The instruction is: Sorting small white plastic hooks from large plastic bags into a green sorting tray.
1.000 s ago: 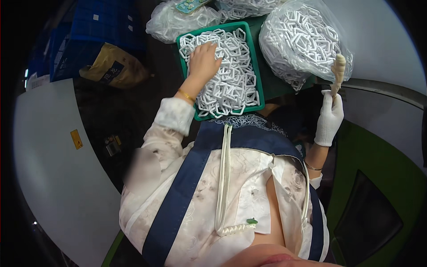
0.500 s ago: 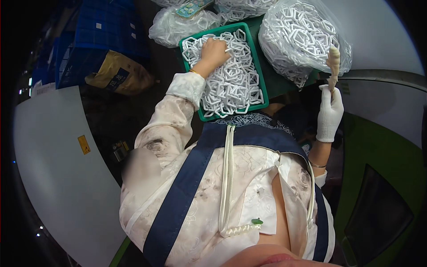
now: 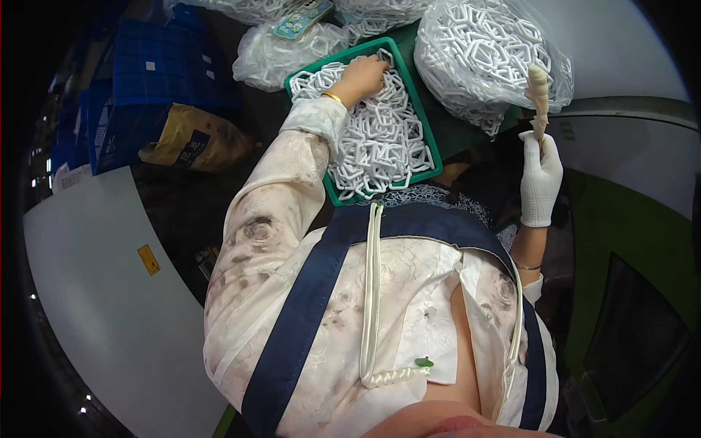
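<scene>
My bare left hand (image 3: 365, 75), a gold bracelet at its wrist, reaches into the far part of a green tray (image 3: 422, 120). The tray is heaped with white oblong links (image 3: 387, 135). My left fingers are curled closed around a white link at the far right corner, partly hidden by the hand. On the right, my right hand (image 3: 542, 182) wears a white knitted glove. It is closed on a slim cream-coloured stick (image 3: 539, 95) with a knobbly, ridged upper end, held upright and apart from the tray.
A clear bag (image 3: 482, 62) full of white links stands right of the tray. More bagged links (image 3: 281, 55) lie behind it, a patterned flat pack (image 3: 303, 20) on top. Blue crates (image 3: 164, 80) and a brown paper sack (image 3: 193, 139) are at the left, by a grey panel (image 3: 109, 285).
My left hand has moved right across the links to the tray's far right corner. The right hand still holds the stick in about the same place. The whole view has shifted slightly.
</scene>
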Motion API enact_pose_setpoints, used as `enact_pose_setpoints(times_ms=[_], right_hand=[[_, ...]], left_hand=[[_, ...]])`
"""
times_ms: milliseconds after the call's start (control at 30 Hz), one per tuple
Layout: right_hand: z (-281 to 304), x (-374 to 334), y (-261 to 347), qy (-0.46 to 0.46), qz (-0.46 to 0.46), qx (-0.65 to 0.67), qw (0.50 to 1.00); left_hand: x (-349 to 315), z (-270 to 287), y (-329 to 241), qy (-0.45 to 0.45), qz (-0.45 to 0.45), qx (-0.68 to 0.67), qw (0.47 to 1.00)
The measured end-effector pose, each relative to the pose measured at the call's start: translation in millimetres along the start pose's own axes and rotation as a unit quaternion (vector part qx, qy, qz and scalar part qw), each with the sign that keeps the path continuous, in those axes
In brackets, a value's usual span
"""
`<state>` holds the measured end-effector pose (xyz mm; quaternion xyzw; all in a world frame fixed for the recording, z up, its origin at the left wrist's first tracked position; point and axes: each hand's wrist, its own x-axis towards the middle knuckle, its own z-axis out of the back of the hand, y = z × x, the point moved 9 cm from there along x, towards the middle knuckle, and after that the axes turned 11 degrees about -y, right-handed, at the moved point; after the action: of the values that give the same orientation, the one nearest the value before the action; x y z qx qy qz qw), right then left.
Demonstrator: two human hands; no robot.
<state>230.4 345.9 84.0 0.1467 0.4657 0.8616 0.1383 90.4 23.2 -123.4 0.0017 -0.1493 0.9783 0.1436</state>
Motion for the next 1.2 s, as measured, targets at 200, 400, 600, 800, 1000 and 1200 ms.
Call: enact_pose_setpoints(times_ms=[200, 400, 600, 800, 1000, 1200], right_hand=[[-2.5, -2.4, -5.9, 0.011, -0.02, -0.019, 1.0], [-18.9, -11.6, -7.1, 0.035, -0.016, -0.014, 0.999], [-28.8, -16.0, 1.6, 0.056, -0.013, -0.013, 0.998], [-36.1, -19.6, 3.7, 0.073, -0.017, -0.002, 0.997], [-56.9, -27.2, -13.5, 0.147, -0.023, -0.019, 0.989], [-88.9, -24.3, 5.3, 0.19, -0.021, 0.042, 0.981]], left_hand=[[-16.0, 13.4, -16.5, -0.004, -0.118, -0.022, 0.993], [-30.4, 13.6, -9.7, 0.035, -0.029, -0.07, 0.997], [-23.9, 8.0, -20.8, 0.098, -0.055, -0.011, 0.994], [-25.4, 2.3, -3.2, 0.128, -0.027, -0.017, 0.991], [-28.9, 58.2, 25.7, -0.096, 0.135, -0.246, 0.955], [-56.4, 87.6, -24.2, -0.146, 0.229, -0.5, 0.822]])
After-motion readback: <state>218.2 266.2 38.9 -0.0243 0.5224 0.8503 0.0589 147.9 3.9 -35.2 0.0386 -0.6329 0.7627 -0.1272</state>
